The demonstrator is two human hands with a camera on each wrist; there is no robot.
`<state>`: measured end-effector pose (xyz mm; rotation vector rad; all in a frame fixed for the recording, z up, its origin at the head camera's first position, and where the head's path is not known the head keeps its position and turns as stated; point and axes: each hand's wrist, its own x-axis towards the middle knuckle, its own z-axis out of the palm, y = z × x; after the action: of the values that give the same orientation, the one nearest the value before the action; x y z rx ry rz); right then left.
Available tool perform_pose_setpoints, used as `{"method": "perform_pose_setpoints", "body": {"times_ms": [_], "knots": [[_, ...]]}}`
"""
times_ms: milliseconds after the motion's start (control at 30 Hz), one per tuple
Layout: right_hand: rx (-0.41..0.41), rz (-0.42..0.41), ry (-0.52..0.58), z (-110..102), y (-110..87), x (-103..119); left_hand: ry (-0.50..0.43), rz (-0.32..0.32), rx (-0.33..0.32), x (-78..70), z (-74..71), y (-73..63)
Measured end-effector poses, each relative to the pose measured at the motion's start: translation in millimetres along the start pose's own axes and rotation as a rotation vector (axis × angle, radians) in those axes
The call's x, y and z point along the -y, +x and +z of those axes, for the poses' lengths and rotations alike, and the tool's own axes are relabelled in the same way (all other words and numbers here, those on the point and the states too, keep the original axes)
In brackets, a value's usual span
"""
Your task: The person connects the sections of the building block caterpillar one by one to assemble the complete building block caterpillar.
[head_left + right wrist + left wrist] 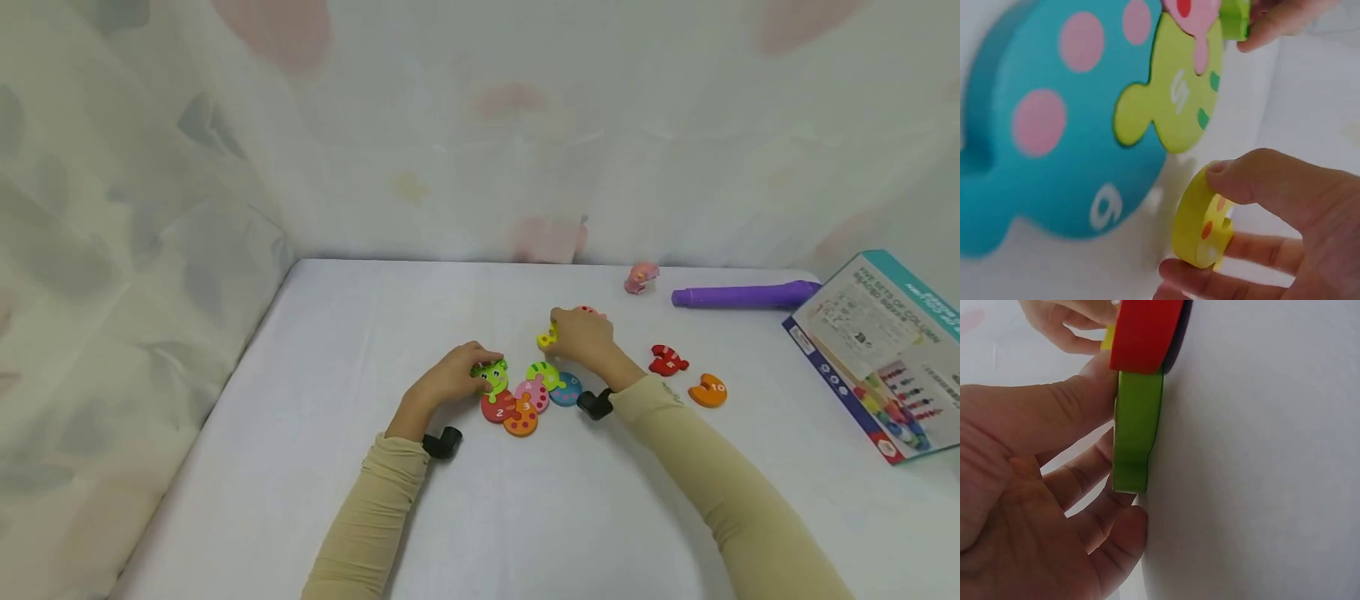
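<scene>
So here we've got a person's left hand (453, 375) pinching the bright green smiley animal-head puzzle piece (495, 377) between thumb and fingers, down on the white-covered table (300, 400) at the near left end of a wiggly chain. Touching that head is the red puzzle piece with a white 2 (497, 408), then rightward we see the orange spotted puzzle piece with a 3 (522, 417), the pink red-dotted puzzle piece with a 4 (533, 395), the lime green-striped puzzle piece with a 5 (542, 375) and the blue pink-spotted puzzle piece with a 6 (566, 390). From the right wrist we can see the lime one's knob nested in the blue one. The right hand (587, 340) is grasping a yellow orange-dotted puzzle piece (1194, 225) on the far side of the chain, tilted and apart from the blue one; we can't tell if it's touching the tabletop. Just beyond that hand peeks a pink puzzle piece with red dots (588, 309). Off to the right we spot a red puzzle piece (667, 361) and, nearer, an orange C-shaped puzzle piece with a 10 (708, 390). Far right there's a small pink figure (641, 277), a purple tube (742, 296) and a printed cardboard box (877, 358).
</scene>
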<state>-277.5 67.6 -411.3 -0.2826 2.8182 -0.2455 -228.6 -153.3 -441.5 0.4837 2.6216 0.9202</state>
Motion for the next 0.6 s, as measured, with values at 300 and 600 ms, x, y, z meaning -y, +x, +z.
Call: {"method": "perform_pose_setpoints", "body": {"times_ms": [300,600], "knots": [[-0.025,-0.26,0.082,-6.9,-29.5,-32.0,-0.004,0.009,0.0,1.5,0.5,0.4],[-0.041,-0.252,0.023,-1.6,-69.5,-52.8,-0.005,-0.007,-0.001,0.5,0.1,-1.3]]}}
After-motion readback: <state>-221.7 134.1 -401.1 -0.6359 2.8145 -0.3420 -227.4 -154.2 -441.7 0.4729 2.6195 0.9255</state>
